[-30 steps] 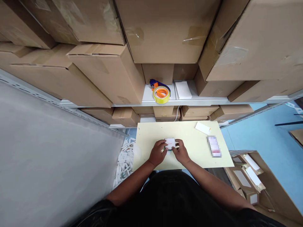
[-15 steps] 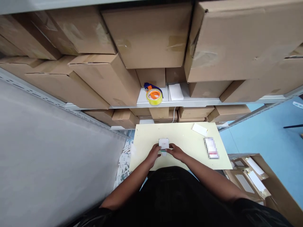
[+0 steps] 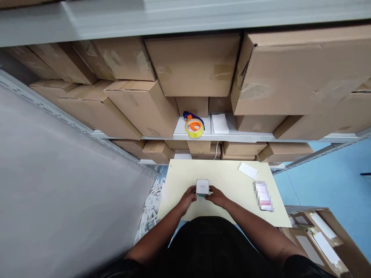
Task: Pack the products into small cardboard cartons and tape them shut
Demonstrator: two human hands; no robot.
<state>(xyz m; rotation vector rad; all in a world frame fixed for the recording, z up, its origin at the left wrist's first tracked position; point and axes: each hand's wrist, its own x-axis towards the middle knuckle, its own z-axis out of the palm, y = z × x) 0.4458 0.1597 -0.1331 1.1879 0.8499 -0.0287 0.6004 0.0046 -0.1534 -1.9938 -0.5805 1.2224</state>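
A small white box [image 3: 202,187] with a faint red mark on top stands on the pale yellow table [image 3: 226,179], near its front edge. My left hand [image 3: 188,196] grips the box's lower left side and my right hand [image 3: 216,196] grips its lower right. Both hands have fingers curled round the box's base, where a thin green edge shows.
A white card [image 3: 248,170] and a blurred packet [image 3: 263,195] lie on the table's right part. A yellow tape roll in a dispenser [image 3: 194,126] and a white box [image 3: 219,123] sit on a shelf among cardboard cartons. An open carton [image 3: 315,239] stands at lower right; white scraps [image 3: 150,204] litter the floor at left.
The view has tilted upward, showing more shelf at the top. My hands have drawn slightly toward me, staying closed on the small white box, which now stands a bit more upright.
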